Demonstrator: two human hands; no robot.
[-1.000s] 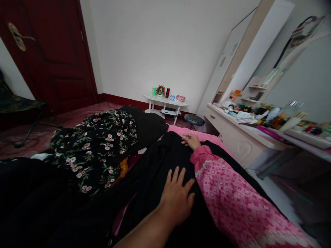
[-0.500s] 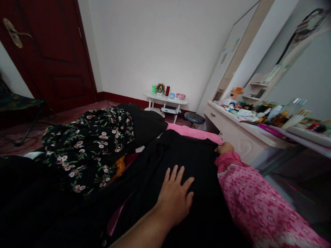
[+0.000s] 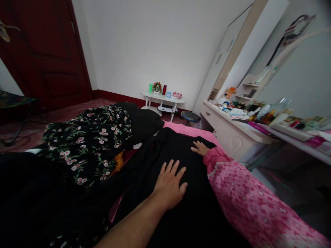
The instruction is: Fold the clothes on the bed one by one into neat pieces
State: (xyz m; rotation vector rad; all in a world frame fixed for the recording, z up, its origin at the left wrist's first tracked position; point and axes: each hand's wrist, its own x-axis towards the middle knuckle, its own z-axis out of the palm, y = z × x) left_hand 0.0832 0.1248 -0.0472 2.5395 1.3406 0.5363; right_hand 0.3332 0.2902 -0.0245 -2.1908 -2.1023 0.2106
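A black long-sleeved top point(image 3: 181, 146) lies spread out in front of me, over pink cloth point(image 3: 191, 130) that shows past its far edge. On the middle of the top my left hand point(image 3: 170, 184) rests flat, fingers spread. My right hand point(image 3: 200, 148), below a pink patterned sleeve point(image 3: 248, 193), lies on the top's upper right part with its fingers stretched out. Neither hand holds anything. To the left of the top is a heap of clothes with a black floral garment point(image 3: 90, 141), a plain black garment point(image 3: 144, 120) and a bit of orange cloth point(image 3: 119, 161).
A pale dressing table point(image 3: 227, 127) crowded with bottles and a mirror stands at the right. At the far wall are a small white table point(image 3: 165, 99) and a round stool point(image 3: 190, 116). A dark red door point(image 3: 43, 51) and a folding chair point(image 3: 15, 103) are at the left.
My right hand has let go of the top's right edge and moved left onto the cloth, its fingers now extended. My left hand stays flat on the top. The view has shifted slightly.
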